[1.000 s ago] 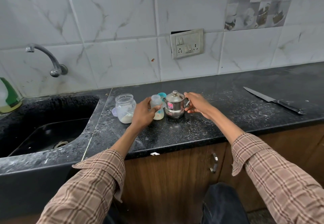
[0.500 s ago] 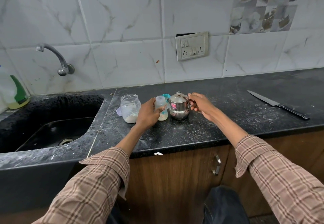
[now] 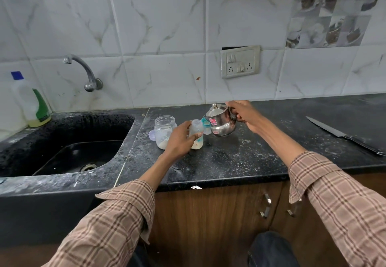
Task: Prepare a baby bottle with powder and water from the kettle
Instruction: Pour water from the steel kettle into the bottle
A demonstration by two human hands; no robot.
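A small clear baby bottle (image 3: 197,133), open at the top with pale powder at its bottom, stands on the black counter (image 3: 240,162). My left hand (image 3: 180,139) grips its side. My right hand (image 3: 243,113) holds the handle of a small steel kettle (image 3: 221,123), which is lifted off the counter and tilted with its spout toward the bottle's mouth. Behind the bottle stands the teal bottle cap (image 3: 206,126). A clear powder jar (image 3: 164,132) with powder low inside stands just left of my left hand.
A lilac lid (image 3: 152,135) lies left of the jar. A black sink (image 3: 69,147) with a wall tap (image 3: 83,72) lies to the left, a dish soap bottle (image 3: 33,103) beside it. A long knife (image 3: 344,135) lies at the right. Wall socket (image 3: 240,61) behind.
My right hand has lifted the kettle off the counter and tilted it toward the bottle. The left hand keeps its hold on the bottle. The camera has moved closer and tilted up.
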